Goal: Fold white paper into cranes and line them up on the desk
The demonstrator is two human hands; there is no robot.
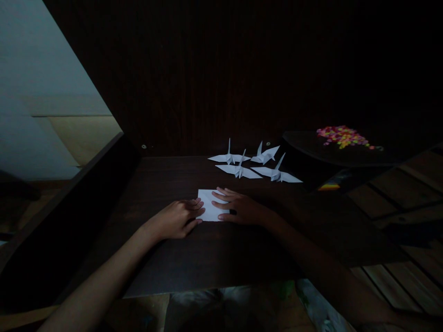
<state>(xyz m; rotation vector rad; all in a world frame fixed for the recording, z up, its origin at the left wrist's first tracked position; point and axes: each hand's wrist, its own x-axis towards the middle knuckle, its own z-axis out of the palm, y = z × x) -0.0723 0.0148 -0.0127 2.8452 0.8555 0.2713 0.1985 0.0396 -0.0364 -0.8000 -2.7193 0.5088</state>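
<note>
A small, roughly square piece of white paper [209, 210] lies flat on the dark wooden desk. My left hand [180, 217] rests at its left edge, fingertips touching the paper. From the right, my right hand [238, 207] lies across the paper's right part with its fingers spread. Neither hand is wrapped round anything. Beyond the hands stand several folded white paper cranes, among them a front left crane [238, 171] and a front right crane [276, 174].
A dark panel [207, 78] rises behind the desk [166, 263], and a low side board [69, 221] borders it on the left. At the right, a dark rounded shelf [297, 143] carries a pile of small pink and yellow pieces [344, 136]. Wooden slats [394, 286] show at lower right.
</note>
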